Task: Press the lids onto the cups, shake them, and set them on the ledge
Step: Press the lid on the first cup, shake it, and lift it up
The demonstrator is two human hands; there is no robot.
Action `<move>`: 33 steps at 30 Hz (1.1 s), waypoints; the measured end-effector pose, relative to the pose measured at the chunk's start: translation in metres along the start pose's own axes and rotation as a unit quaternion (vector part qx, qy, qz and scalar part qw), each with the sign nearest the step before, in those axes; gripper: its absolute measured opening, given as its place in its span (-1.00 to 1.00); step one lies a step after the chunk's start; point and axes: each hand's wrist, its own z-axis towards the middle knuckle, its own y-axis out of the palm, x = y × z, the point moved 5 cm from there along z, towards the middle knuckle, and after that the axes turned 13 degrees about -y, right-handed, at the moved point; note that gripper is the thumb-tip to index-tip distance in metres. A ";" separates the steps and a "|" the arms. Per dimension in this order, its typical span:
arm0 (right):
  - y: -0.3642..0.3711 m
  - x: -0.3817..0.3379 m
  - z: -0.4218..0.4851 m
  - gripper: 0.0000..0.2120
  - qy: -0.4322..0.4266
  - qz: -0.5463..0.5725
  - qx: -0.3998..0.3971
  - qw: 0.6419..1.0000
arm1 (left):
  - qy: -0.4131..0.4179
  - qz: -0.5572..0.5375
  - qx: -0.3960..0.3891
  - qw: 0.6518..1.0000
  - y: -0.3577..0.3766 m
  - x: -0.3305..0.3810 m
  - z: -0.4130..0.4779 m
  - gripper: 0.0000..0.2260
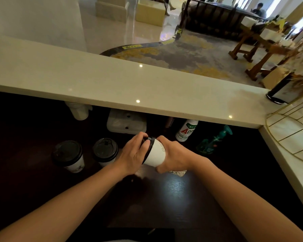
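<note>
A white paper cup (156,153) with a black lid (150,144) is held tilted sideways above the dark counter (173,198), its lid end pointing left. My right hand (175,154) wraps the cup's body and base. My left hand (135,152) covers the lid with its palm and fingers. Two more white cups with black lids stand upright on the counter to the left, one (69,155) farther left and one (105,151) nearer my hands. The pale stone ledge (112,84) runs across the view above the counter. Part of another patterned cup (178,172) shows under my right hand.
Under the ledge stand a white plastic container (126,123), a white bottle with red letters (186,131), a teal spray bottle (214,139) and a white object (79,110). On the ledge's right end are a dark vase (280,92) and a gold wire basket (294,130).
</note>
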 end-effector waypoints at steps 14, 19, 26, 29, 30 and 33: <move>-0.008 -0.024 0.004 -0.26 -0.032 -0.278 -0.013 0.960 | -0.423 -0.077 -0.163 0.888 0.009 0.000 0.011 -0.56; -0.009 -0.022 0.005 -0.26 -0.031 -0.321 0.015 0.946 | -0.402 -0.080 -0.137 0.902 0.010 0.005 0.013 -0.44; -0.031 0.015 -0.020 -0.20 0.059 0.058 0.148 0.986 | -0.106 0.193 -0.047 0.974 0.032 -0.050 -0.024 -0.33; -0.042 0.016 -0.029 -0.18 0.059 0.046 0.144 0.987 | -0.121 0.393 -0.137 0.901 0.055 -0.107 -0.041 -0.10; -0.047 0.014 -0.031 -0.17 0.051 0.006 0.125 0.991 | -0.126 0.428 -0.167 0.879 0.061 -0.123 -0.046 -0.07; -0.067 0.003 -0.037 -0.08 0.040 -0.211 0.027 0.976 | -0.127 0.481 -0.224 0.838 0.067 -0.152 -0.058 -0.03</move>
